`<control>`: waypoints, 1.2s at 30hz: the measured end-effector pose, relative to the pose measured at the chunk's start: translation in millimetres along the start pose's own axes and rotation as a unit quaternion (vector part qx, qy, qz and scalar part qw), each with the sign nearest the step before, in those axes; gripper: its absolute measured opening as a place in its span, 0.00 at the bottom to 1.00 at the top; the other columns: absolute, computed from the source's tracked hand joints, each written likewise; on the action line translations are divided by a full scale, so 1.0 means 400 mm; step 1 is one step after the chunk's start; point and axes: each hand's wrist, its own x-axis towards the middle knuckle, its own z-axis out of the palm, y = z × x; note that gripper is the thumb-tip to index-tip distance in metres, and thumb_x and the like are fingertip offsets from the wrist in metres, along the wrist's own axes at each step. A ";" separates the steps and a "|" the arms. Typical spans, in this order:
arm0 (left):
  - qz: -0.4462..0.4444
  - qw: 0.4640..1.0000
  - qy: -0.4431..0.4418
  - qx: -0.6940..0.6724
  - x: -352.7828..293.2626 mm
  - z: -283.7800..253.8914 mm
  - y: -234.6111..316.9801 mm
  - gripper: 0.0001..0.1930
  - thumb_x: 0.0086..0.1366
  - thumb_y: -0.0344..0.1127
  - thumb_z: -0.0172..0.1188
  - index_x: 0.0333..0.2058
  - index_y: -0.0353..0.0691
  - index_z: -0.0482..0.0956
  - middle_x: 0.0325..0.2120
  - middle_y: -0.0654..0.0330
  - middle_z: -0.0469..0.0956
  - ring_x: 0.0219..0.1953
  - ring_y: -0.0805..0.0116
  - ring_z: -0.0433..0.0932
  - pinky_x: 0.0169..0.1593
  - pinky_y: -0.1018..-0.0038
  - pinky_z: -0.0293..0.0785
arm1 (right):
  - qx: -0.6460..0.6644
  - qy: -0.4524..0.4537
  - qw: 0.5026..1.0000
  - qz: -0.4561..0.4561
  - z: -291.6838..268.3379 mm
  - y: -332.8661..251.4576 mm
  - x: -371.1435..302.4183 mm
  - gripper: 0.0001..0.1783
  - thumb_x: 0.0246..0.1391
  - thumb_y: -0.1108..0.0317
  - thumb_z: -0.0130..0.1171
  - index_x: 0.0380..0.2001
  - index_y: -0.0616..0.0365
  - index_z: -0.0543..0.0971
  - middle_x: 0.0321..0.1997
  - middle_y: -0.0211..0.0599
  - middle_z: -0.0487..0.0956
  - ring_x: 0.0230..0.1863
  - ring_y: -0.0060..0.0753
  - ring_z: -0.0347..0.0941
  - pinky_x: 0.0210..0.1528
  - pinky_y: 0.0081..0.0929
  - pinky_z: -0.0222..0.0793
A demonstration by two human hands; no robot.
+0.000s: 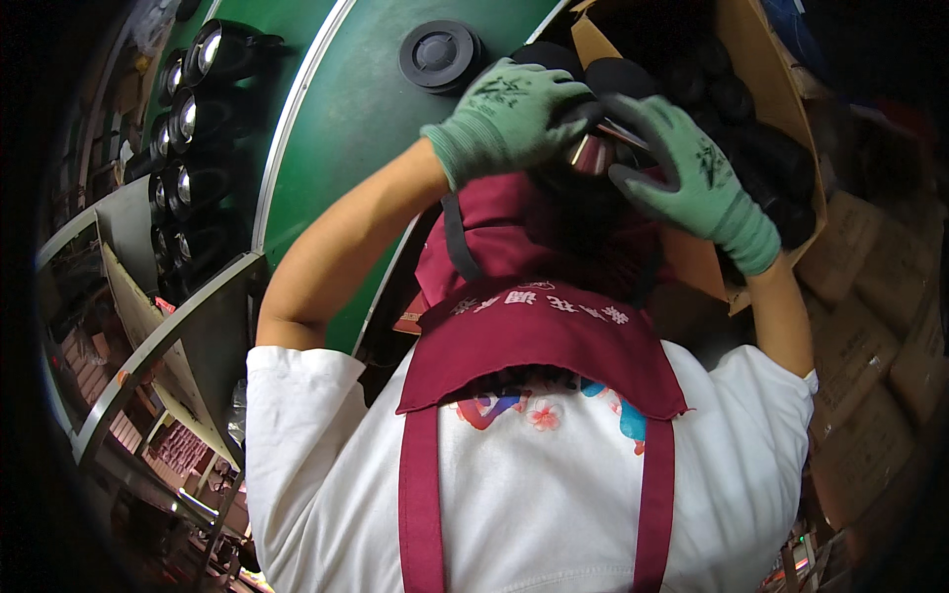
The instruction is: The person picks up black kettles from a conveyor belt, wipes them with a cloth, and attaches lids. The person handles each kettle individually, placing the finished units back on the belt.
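Note:
My left hand [509,114], in a green knitted glove with a dark coated palm, reaches over the bench with its fingers bent together. Across from it, my right hand [700,168], gloved alike, curves its thumb and fingers around a shiny metal piece [591,154]. Maroon apron colour mirrors in that metal. The left fingertips press at its upper side, close to the right fingers. Gloves and shadow hide most of its shape, so I cannot tell its kind. Left of the hands a round black ringed part [435,57] lies flat on the green surface [346,128].
Several black vessels with shiny metal insides [203,114] stand in rows at the left. An open cardboard box [786,89] at the upper right holds dark rounded parts. Stacked cartons [860,346] fill the right side. A metal frame rail [163,331] runs along the lower left.

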 end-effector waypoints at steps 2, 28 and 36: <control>-0.020 0.998 -0.052 -0.031 0.005 -0.004 -0.037 0.17 0.71 0.45 0.53 0.52 0.45 0.81 0.44 0.55 0.81 0.48 0.54 0.78 0.56 0.62 0.72 | 0.376 0.067 0.923 0.046 -0.004 0.060 0.007 0.24 0.61 0.63 0.62 0.58 0.59 0.73 0.53 0.38 0.77 0.56 0.33 0.74 0.59 0.30 0.71; -0.423 0.894 0.150 0.008 0.074 0.116 0.030 0.34 0.65 0.56 0.56 0.62 0.40 0.70 0.52 0.46 0.74 0.56 0.45 0.72 0.59 0.54 0.69 | 0.092 0.178 0.979 0.021 0.219 0.148 0.148 0.17 0.67 0.58 0.49 0.47 0.58 0.80 0.46 0.46 0.79 0.50 0.53 0.74 0.56 0.45 0.69; -0.473 0.828 -0.261 -0.153 0.112 -0.022 0.112 0.24 0.54 0.50 0.69 0.45 0.43 0.81 0.41 0.60 0.82 0.41 0.66 0.81 0.41 0.71 0.78 | -0.054 0.020 0.997 0.050 0.294 0.160 0.289 0.24 0.66 0.50 0.43 0.47 0.52 0.82 0.53 0.43 0.79 0.57 0.47 0.73 0.62 0.44 0.65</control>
